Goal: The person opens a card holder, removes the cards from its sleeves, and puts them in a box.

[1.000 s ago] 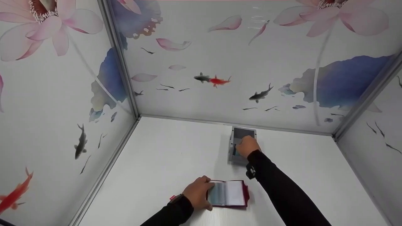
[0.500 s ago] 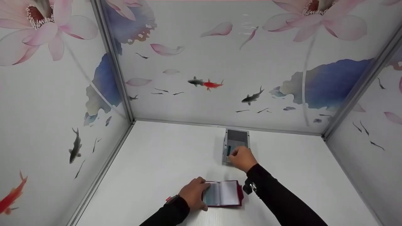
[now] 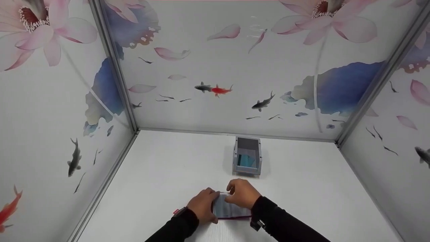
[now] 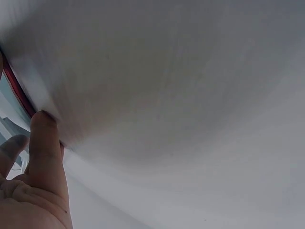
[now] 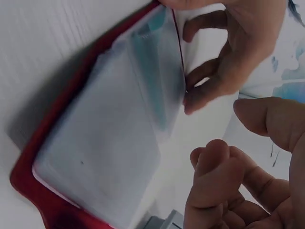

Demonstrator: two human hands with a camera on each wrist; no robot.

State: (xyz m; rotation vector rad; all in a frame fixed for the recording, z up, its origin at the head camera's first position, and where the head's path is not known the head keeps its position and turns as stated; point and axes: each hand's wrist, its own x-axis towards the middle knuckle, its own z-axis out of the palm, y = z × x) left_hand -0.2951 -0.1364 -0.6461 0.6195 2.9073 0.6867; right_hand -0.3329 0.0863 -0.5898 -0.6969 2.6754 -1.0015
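A red card holder [image 3: 235, 217] lies open on the white table, its clear plastic pages [image 5: 100, 138] facing up. A teal card [image 5: 152, 71] shows through the left-hand page. My left hand [image 3: 203, 205] grips the holder's left side, with fingertips at its edges; in the left wrist view, one finger [image 4: 45, 143] touches the red cover edge [image 4: 16, 88]. My right hand [image 3: 243, 195] hovers over the upper part of the pages. Its thumb [image 5: 267, 117] and bent fingers [image 5: 217, 176] stand apart, with nothing visible between them.
A grey open bin [image 3: 247, 170] stands beyond the holder near the back wall, with blue cards [image 3: 246, 160] at its bottom. White panels [image 3: 188, 111] printed with fish and lotus flowers enclose the table [image 3: 174, 161] at the back and sides.
My right hand has come out of the bin and back to the card holder, uncovering the blue cards. My left hand stays on the holder. The head view has shifted slightly right.
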